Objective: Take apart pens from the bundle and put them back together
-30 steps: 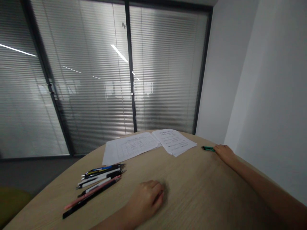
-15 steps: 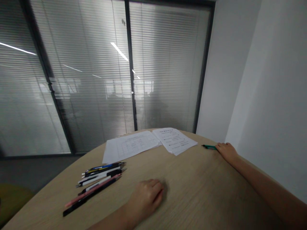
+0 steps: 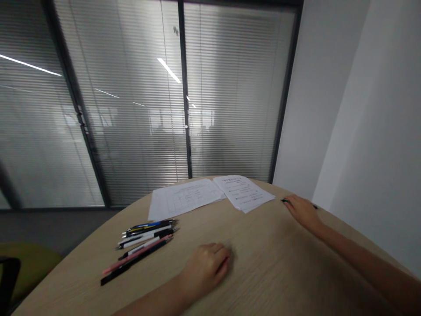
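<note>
My left hand (image 3: 209, 266) rests on the round wooden table (image 3: 263, 263) in a loose fist, with nothing seen in it. Far to the right, my right hand (image 3: 302, 213) lies over a dark green pen (image 3: 285, 200), its fingers closed about the middle. One end of that pen pokes out left of the fingers and the other end shows on the right, near the table edge. Left of my left hand is a row of several pens (image 3: 144, 241), black, white, pink and blue, lying side by side at a slant.
Two lots of printed paper lie at the far side: a sheet with a grid (image 3: 184, 197) and a stack with lines of text (image 3: 245, 193). Behind stand glass panels with blinds (image 3: 230, 109) and a white wall (image 3: 329, 109). A yellow-green chair (image 3: 36, 263) is at lower left.
My right hand has moved onto the green pen and now covers its middle. My left hand stays curled on the table. The view has shifted slightly left.
</note>
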A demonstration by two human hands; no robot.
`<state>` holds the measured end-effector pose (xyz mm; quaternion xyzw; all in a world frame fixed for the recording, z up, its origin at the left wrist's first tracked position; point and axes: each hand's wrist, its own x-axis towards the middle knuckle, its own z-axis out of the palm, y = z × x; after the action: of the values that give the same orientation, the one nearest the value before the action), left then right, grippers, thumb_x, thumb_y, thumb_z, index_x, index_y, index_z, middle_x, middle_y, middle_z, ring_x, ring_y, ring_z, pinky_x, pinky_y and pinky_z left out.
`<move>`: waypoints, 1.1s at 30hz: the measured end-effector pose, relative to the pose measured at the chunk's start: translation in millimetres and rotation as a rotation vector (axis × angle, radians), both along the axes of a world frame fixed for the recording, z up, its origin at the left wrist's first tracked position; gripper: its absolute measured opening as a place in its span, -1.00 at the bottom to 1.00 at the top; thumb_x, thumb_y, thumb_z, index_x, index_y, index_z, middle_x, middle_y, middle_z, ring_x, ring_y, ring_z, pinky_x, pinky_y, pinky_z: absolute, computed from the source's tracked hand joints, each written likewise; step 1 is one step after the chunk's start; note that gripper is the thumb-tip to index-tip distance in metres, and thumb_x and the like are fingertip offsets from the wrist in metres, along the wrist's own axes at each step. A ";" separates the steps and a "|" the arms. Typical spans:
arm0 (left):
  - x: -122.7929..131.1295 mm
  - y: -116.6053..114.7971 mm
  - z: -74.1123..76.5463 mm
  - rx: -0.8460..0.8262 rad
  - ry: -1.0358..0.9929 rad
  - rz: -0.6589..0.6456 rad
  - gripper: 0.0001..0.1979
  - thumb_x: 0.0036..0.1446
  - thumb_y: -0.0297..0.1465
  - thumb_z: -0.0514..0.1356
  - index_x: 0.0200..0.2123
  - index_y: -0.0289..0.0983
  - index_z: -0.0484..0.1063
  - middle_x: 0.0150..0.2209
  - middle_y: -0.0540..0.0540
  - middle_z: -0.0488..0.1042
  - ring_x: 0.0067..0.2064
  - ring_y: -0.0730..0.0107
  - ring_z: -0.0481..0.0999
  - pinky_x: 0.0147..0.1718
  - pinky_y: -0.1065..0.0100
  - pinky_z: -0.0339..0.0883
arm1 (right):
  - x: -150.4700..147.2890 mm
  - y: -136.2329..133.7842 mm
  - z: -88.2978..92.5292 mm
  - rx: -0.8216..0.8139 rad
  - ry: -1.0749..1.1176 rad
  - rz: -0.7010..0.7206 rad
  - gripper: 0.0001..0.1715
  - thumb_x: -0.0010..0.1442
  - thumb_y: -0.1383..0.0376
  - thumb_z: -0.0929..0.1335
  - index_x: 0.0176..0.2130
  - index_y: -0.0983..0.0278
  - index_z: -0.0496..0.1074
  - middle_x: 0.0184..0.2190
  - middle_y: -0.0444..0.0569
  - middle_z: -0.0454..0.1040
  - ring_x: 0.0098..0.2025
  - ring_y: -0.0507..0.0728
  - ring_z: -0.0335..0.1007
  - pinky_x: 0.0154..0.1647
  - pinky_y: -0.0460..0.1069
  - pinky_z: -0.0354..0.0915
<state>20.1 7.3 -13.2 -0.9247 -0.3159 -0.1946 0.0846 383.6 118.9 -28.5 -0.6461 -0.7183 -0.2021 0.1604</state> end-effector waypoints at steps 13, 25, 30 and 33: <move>-13.5 6.1 61.6 0.041 0.442 0.269 -0.80 0.12 -0.53 -0.02 -0.31 -0.38 0.40 -0.37 -0.22 0.49 -0.32 0.15 0.49 -0.40 0.22 0.34 | -110.7 -62.2 -23.8 -0.147 0.232 0.364 -0.68 0.13 0.35 0.17 -0.14 0.34 0.37 -0.18 0.09 0.39 -0.10 0.17 0.25 -0.06 0.06 0.17; -85.3 31.2 90.1 -0.315 0.523 0.704 -0.78 -0.29 -0.51 0.23 -0.43 -0.39 0.52 -0.41 -0.35 0.53 -0.36 -0.05 0.51 -0.41 0.15 0.36 | -110.4 -63.3 -19.3 -0.173 0.243 0.351 -0.65 0.12 0.35 0.18 -0.10 0.33 0.34 -0.15 0.08 0.39 -0.09 0.16 0.23 -0.03 0.06 0.14; -88.5 34.6 81.9 -0.351 0.485 0.737 -0.75 -0.34 -0.44 0.23 -0.44 -0.37 0.52 -0.38 -0.36 0.53 -0.34 -0.09 0.50 -0.39 0.11 0.35 | -112.3 -64.4 -18.6 -0.154 0.256 0.354 -0.66 0.11 0.38 0.18 -0.11 0.33 0.34 -0.16 0.07 0.38 -0.09 0.16 0.23 -0.03 0.06 0.15; -90.2 36.7 78.0 -0.362 0.457 0.743 -0.77 -0.31 -0.42 0.19 -0.46 -0.33 0.52 -0.37 -0.34 0.53 -0.33 -0.09 0.49 -0.38 0.09 0.33 | -113.8 -64.5 -17.7 -0.147 0.252 0.353 -0.66 0.10 0.38 0.19 -0.12 0.32 0.35 -0.17 0.07 0.39 -0.09 0.17 0.23 -0.05 0.07 0.16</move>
<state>-70.1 44.0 64.8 -0.7682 -0.6274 0.1153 0.0534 269.8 54.3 -46.2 -0.5404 -0.8073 -0.0359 0.2342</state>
